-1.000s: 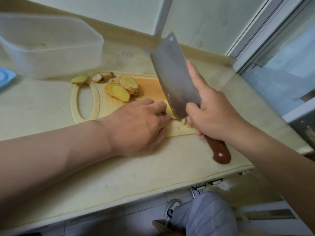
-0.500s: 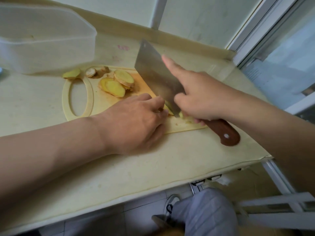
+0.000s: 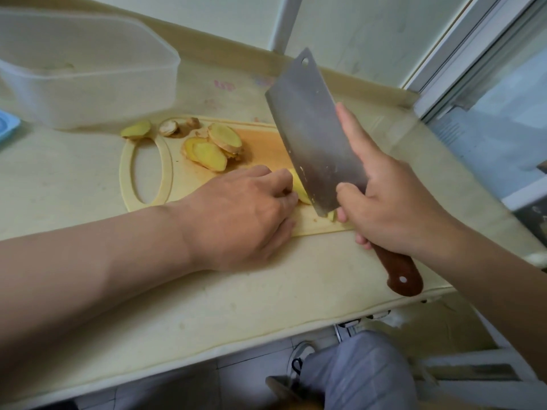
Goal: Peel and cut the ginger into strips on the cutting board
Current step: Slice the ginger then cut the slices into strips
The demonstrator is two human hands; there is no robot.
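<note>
A pale yellow cutting board (image 3: pixel 148 161) with an oval handle hole lies on the counter. My left hand (image 3: pixel 245 214) holds down a yellow ginger slice (image 3: pixel 299 189) with curled fingertips. My right hand (image 3: pixel 393 202) grips the brown handle of a steel cleaver (image 3: pixel 313 134), forefinger stretched along the blade. The blade's tip is raised and its heel sits at the ginger, right beside my left fingertips. A few cut strips (image 3: pixel 333 216) show under the blade's heel. More peeled ginger slices (image 3: pixel 213 149) lie stacked further back on the board.
Ginger ends and peel bits (image 3: pixel 168 127) lie at the board's far left edge. A translucent plastic tub (image 3: pixel 88 81) stands at the back left, a blue object (image 3: pixel 7 127) at the left edge. The counter's front edge runs below my arms; a window frame is at right.
The cleaver came down flat through the ginger half a second ago and has now rocked back up at the tip. My left hand has stayed on the slice.
</note>
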